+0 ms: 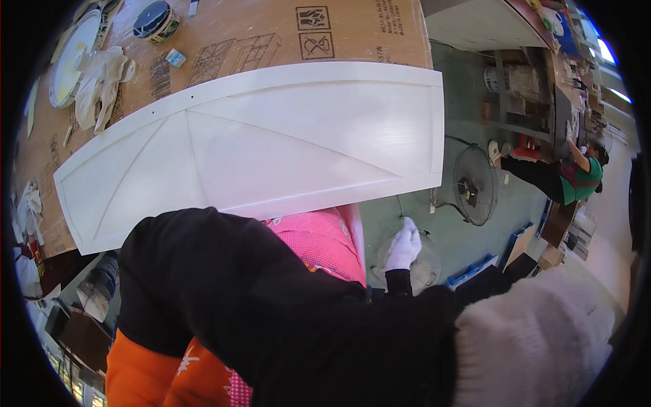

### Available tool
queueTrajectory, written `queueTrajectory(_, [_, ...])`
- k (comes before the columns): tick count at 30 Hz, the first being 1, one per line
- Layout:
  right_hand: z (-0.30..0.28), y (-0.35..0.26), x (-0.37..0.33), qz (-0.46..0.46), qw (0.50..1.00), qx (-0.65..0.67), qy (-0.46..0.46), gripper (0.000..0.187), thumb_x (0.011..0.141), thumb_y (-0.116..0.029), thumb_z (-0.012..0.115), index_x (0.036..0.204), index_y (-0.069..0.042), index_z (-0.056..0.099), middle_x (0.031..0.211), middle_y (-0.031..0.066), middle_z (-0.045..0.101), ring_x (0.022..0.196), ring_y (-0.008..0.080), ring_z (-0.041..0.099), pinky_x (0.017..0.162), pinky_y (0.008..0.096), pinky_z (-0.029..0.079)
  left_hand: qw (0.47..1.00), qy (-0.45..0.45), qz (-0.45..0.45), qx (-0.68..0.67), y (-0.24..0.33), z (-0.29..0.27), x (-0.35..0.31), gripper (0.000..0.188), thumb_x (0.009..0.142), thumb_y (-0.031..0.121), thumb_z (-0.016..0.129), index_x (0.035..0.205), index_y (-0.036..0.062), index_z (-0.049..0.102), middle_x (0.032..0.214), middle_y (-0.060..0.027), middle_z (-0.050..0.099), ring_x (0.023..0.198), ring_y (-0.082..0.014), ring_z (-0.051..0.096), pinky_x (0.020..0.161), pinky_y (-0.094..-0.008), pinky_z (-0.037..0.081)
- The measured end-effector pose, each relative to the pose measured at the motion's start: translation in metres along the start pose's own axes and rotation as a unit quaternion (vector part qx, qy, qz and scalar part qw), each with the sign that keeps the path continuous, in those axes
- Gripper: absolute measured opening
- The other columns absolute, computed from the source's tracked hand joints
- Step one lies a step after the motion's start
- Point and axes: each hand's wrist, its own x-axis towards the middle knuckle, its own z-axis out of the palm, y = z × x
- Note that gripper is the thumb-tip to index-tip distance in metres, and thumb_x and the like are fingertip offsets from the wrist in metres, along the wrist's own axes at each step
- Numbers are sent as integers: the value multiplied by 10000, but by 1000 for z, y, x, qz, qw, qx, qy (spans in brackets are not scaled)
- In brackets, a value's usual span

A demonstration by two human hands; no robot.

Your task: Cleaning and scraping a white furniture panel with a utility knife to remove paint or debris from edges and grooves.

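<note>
a round, dark-topped tin with a patterned side (163, 30) stands on the brown printed cardboard (237, 17) covering the table; whether its dark top is a lid or contents, i can't tell. near it is a shallow, round white dish (64, 68) with pale yellowish matter inside, and a crumpled, thin white wrapping (102, 85) hangs over its edge. one small light-blue box (175, 57) sits apart from both.

there is one long white panel (271, 136), with a raised border, slanting lines and two small dark holes near its far edge. it lies on the cardboard along the table's near side, beside the pink patterned apron (315, 237).

both hands wear pale gloves. the right hand (405, 245) is off the panel, its fingers bunched narrowly together; whether they pinch anything, i can't tell. the left hand (536, 339) is close to the lens and blurred, so its finger spread and any hold can't be made out.
</note>
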Motion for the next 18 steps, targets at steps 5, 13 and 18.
queueTrajectory(5, [14,-60,34,-213,969,-47,112,295,1061,-199,556,1262,-8,659,697,-91,498,572,-9,397,504,180,305,982,69,-99,146,-33,-14,1,205,657,120,754,835,19,736,816,-176,732,798,-358,736,686,-411,600])
queueTrajectory(13, [171,-182,69,-343,919,-103,-164,419,1047,-215,531,1331,80,618,1274,189,704,1207,252,659,1045,327,473,642,238,-213,697,-163,-206,-186,203,838,196,701,979,90,600,1039,-140,612,1083,-377,571,941,-489,444])
queueTrajectory(18, [237,-185,89,-422,885,-187,-60,380,1021,-273,597,1304,-30,673,1174,180,734,1073,297,710,935,326,525,529,111,-359,761,-144,-258,-207,742,806,345,769,1448,115,475,1622,-129,361,1522,-365,276,1247,-520,226])
